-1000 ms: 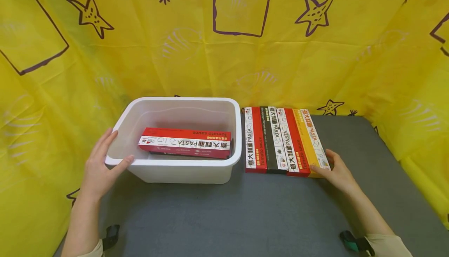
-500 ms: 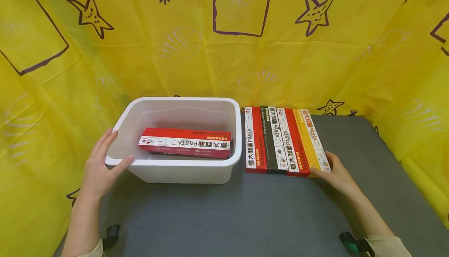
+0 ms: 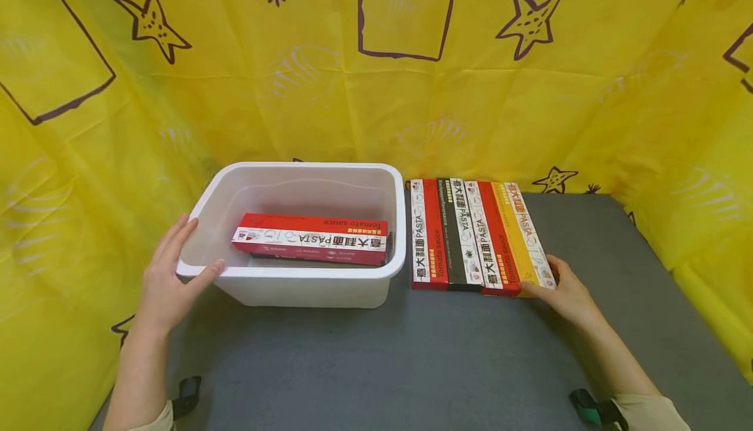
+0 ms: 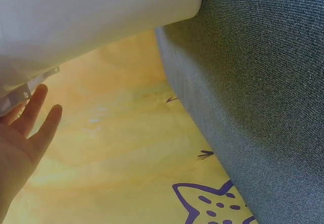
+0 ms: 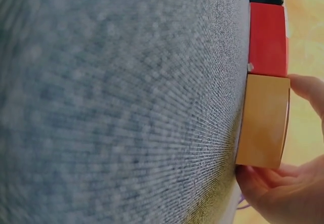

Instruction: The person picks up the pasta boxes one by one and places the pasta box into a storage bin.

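Note:
At the head view's left, my left hand (image 3: pixel 167 280) holds the near left corner of a white plastic tub (image 3: pixel 306 287), thumb over the front rim and fingers at the side rim. Inside the tub lies a red pasta box (image 3: pixel 312 225), with a dark box partly hidden beneath it. My right hand (image 3: pixel 567 293) pinches the near end of a yellow pasta box (image 3: pixel 518 241), the thumb at its top left edge and the fingers along its right side. That yellow box (image 5: pixel 263 120) lies on the table, against a red box (image 5: pixel 268 39).
Left of the yellow box lie a red pasta box (image 3: pixel 493 241), a black one (image 3: pixel 455 241) and another red one (image 3: pixel 432 241), side by side. The grey table (image 3: pixel 365 365) extends in front. Yellow printed cloth (image 3: pixel 329 110) hangs behind and at both sides.
My right hand has lowered very slightly at the yellow box's near end. The left hand, tub and boxes stay where they were.

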Motion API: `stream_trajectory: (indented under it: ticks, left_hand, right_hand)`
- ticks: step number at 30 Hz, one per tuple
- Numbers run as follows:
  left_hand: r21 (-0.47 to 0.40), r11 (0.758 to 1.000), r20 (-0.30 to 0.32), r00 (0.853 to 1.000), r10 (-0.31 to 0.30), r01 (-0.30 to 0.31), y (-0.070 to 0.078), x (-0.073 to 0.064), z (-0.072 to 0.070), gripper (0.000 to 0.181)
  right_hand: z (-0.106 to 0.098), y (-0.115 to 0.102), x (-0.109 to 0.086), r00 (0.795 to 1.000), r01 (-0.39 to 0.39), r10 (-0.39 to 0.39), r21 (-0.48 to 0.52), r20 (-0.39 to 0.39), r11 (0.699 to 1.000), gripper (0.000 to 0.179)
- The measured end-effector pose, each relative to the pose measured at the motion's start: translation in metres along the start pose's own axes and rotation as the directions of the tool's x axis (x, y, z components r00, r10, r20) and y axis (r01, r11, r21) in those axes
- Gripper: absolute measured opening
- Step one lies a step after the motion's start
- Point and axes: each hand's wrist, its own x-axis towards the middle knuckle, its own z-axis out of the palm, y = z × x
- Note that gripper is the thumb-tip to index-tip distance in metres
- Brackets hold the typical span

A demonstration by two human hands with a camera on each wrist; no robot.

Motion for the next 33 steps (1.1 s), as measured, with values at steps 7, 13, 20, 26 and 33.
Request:
stream_trajectory:
  ticks: [7, 13, 20, 26, 33]
  left_hand:
    - [-0.02, 0.999, -0.018, 0.999, 0.034, -0.034, 0.001, 0.0, 0.001, 0.077]
    - [-0.014, 1.0, -0.007, 1.0, 0.018, -0.018, 0.001, 0.0, 0.001, 0.078]
    - [-0.005, 1.0, -0.003, 1.0, 0.002, -0.002, -0.001, 0.0, 0.0, 0.078]
    - [-0.006, 1.0, -0.009, 1.0, 0.015, -0.015, -0.001, 0.0, 0.0, 0.078]
    - [-0.003, 1.0, -0.001, 1.0, 0.0, 0.0, -0.001, 0.0, 0.0, 0.079]
  right_hand:
    - [-0.003, 0.003, -0.001, 0.999, 0.021, -0.021, -0.011, -0.031, 1.0, 0.097]
    - [-0.006, 0.008, -0.002, 0.999, 0.007, -0.008, -0.037, -0.044, 0.999, 0.098]
    - [-0.01, 0.012, -0.006, 0.997, 0.01, -0.016, -0.071, -0.08, 0.997, 0.093]
    - [-0.01, 0.016, -0.008, 0.997, 0.024, -0.03, -0.087, -0.066, 0.996, 0.099]
    - [-0.009, 0.019, -0.006, 0.995, 0.079, -0.086, -0.13, -0.051, 0.988, 0.091]
